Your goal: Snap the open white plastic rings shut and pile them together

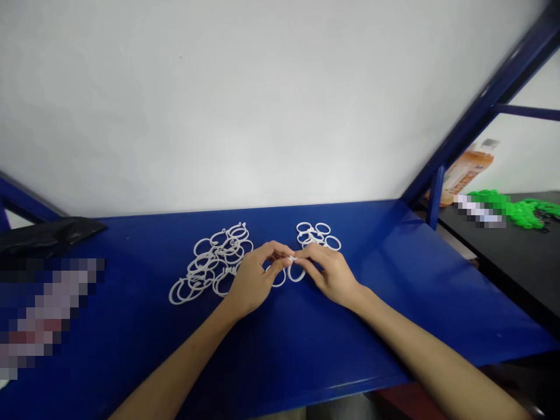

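My left hand (pixel 254 277) and my right hand (pixel 330 271) meet over the middle of the blue table (pixel 306 350). Each pinches a white plastic ring: the left one (pixel 278 279), the right one (pixel 296 273), and the two rings touch between my fingertips. A pile of several loose white rings (pixel 212 262) lies just left of my left hand. A smaller cluster of white rings (pixel 315 234) lies behind my right hand.
A white wall rises behind the table. A black bag (pixel 44 233) lies at the far left edge. To the right, past a blue frame post (pixel 437 195), a black table holds green plastic pieces (pixel 520 209) and an orange bottle (pixel 468 169).
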Action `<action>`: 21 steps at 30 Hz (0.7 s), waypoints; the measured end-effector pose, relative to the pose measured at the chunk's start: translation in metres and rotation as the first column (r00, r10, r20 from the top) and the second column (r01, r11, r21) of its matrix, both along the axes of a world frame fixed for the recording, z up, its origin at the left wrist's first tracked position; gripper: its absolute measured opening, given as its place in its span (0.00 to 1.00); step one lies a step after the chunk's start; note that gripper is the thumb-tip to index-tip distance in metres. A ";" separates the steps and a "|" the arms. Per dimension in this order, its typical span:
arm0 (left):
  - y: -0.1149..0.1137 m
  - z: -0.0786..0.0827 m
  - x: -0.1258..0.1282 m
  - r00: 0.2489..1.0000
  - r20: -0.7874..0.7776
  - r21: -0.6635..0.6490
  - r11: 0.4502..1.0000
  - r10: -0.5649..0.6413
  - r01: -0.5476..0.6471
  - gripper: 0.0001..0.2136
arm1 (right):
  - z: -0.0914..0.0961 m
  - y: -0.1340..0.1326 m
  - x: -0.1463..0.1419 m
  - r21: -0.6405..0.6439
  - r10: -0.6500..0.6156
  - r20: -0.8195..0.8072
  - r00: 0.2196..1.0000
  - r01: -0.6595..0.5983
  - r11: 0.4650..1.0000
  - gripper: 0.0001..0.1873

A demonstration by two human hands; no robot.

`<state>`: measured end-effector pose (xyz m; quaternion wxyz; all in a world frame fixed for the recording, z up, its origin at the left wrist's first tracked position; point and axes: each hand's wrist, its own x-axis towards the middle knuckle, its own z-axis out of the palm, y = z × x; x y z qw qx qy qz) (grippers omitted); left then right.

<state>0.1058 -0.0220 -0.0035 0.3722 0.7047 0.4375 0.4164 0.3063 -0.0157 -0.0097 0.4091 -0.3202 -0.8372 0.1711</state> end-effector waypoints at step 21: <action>-0.006 0.003 0.002 0.994 -0.009 -0.040 0.993 0.111 -0.111 0.12 | 0.002 0.000 0.000 0.161 -0.151 -0.079 0.985 0.162 0.973 0.09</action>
